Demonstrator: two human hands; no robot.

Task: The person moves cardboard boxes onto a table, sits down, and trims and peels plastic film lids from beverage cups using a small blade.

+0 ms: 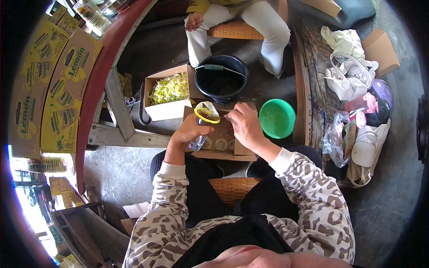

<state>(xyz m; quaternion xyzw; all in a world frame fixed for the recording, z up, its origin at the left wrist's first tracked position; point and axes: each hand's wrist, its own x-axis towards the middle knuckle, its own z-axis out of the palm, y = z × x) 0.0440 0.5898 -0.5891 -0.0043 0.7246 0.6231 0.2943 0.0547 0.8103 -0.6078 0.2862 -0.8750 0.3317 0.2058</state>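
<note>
In the head view my left hand [191,133] is wrapped round a clear plastic cup [198,142] with a yellow rim [207,120], tilted over an open cardboard box. My right hand [245,123] is just right of the rim, its fingers pinched together; what they hold, if anything, is too small to name. Below my hands, the cardboard box [245,152] holds several clear cups [220,144]. A black bucket [218,99] with a handle stands beyond it. To the right is a green basin [277,119], and to the left a box of yellow strips [170,89].
Another person [239,13] sits opposite, one hand near the knee. Yellow lemon-drink cartons [67,89] stand on a red-edged table [98,71] at left. On the bench [314,89] at right lie bags [348,80], a purple helmet [382,96] and a plastic bag [338,138].
</note>
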